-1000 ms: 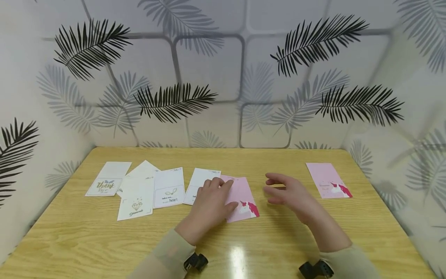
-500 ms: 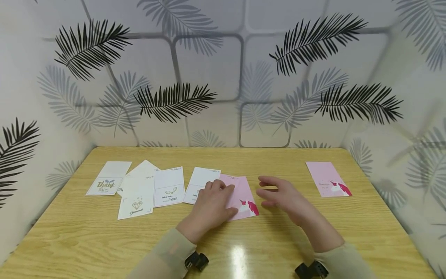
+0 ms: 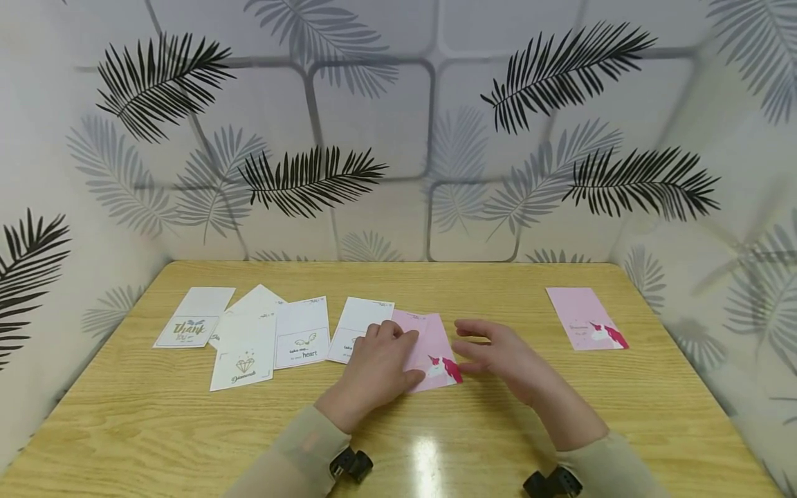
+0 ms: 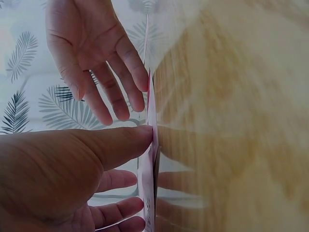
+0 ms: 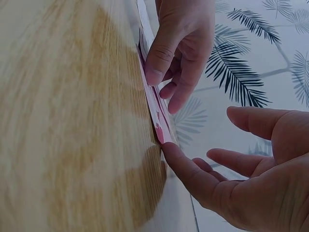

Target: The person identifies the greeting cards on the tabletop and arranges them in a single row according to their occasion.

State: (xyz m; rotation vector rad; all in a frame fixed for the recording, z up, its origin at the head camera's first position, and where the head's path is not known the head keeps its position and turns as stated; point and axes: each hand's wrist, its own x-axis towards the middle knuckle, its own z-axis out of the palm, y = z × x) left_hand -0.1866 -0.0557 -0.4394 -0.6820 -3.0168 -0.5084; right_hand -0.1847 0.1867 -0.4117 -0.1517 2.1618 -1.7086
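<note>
My left hand rests its thumb and fingertips on a pink card with a white unicorn and a red mane, covering its left part. Seen edge-on in the left wrist view, the card lies flat against the table under the thumb. My right hand hovers by the card's right edge, fingers apart and lightly bent, nothing gripped. In the right wrist view a right fingertip is right at the card's corner, close to the red mane. Next to the left hand, a white card is partly hidden by it.
To the left lie a wings card, a diamond card, a thank-you card and a partly covered white card. Another pink unicorn card lies far right on the wooden table. A leaf-patterned curtain stands behind.
My right hand has moved left, from a gap beside the pink card to its right edge. The left hand stays on the card, and the other cards have not moved.
</note>
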